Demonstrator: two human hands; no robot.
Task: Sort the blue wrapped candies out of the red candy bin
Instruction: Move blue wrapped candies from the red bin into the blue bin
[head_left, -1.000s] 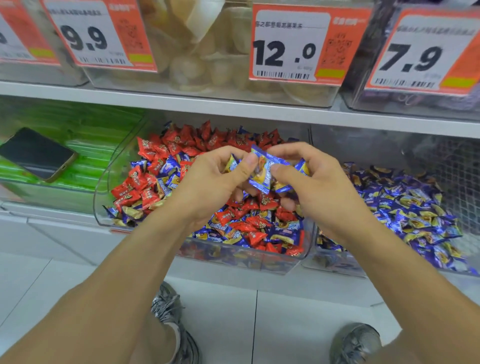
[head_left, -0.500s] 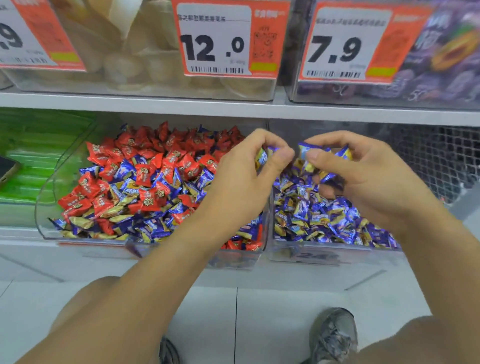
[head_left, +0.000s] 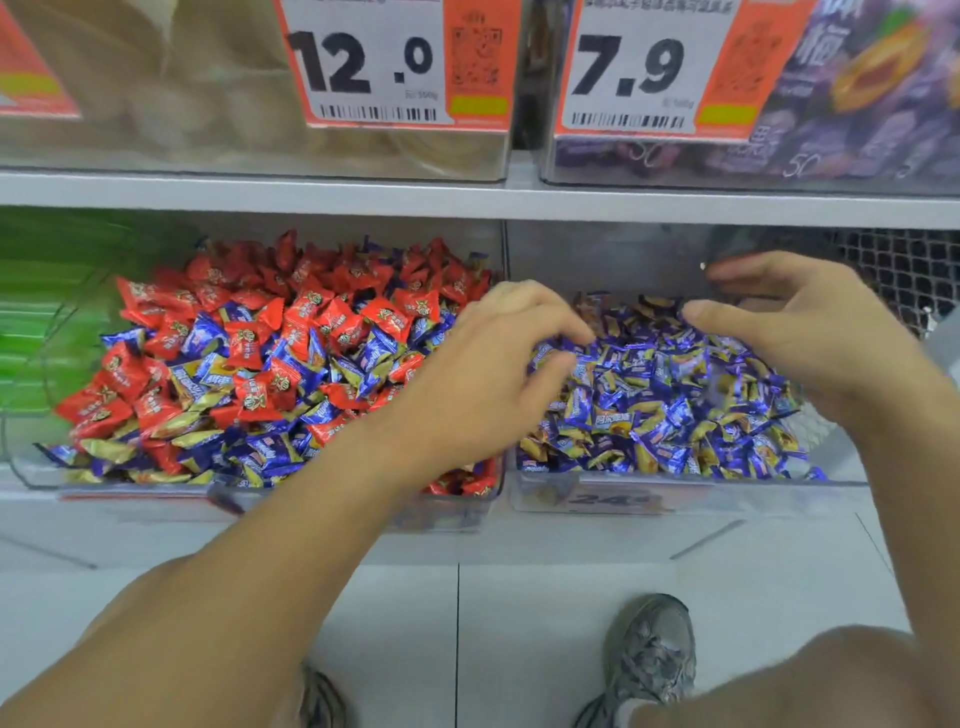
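**Both hands empty over the blue bin, plenty of blue still in the red bin**

The left hand (head_left: 498, 374) hangs with fingers loosely spread and bent, its grip holding nothing, the fingertips over the near-left corner of the blue candy bin (head_left: 675, 491). The right hand (head_left: 810, 332) is likewise slack, thumb and fingers apart, nothing pinched, hovering above the back of that same bin. Neither hand touches the pile as far as I can tell.

The blue wrapped candies (head_left: 270, 452) that the task is about remain scattered through the red candy bin (head_left: 31, 467) just to the left, thickest along its front edge and mixed among the red candies (head_left: 332, 322) in the middle. Above both bins runs a shelf (head_left: 260, 195) with price tags (head_left: 374, 62).

Risks, as I judge them: the left forearm lies across the right end of the red bin, so pulling back carelessly could sweep candies over the low front lip onto the floor (head_left: 519, 597). Blue pieces half buried under red ones could be missed, or a red one could be grabbed along with them.

A second ago both hands were pinching a cluster of blue candies above the red bin; half a second ago they carried it toward the blue bin. Now the candies are gone from the fingers, apparently dropped in.
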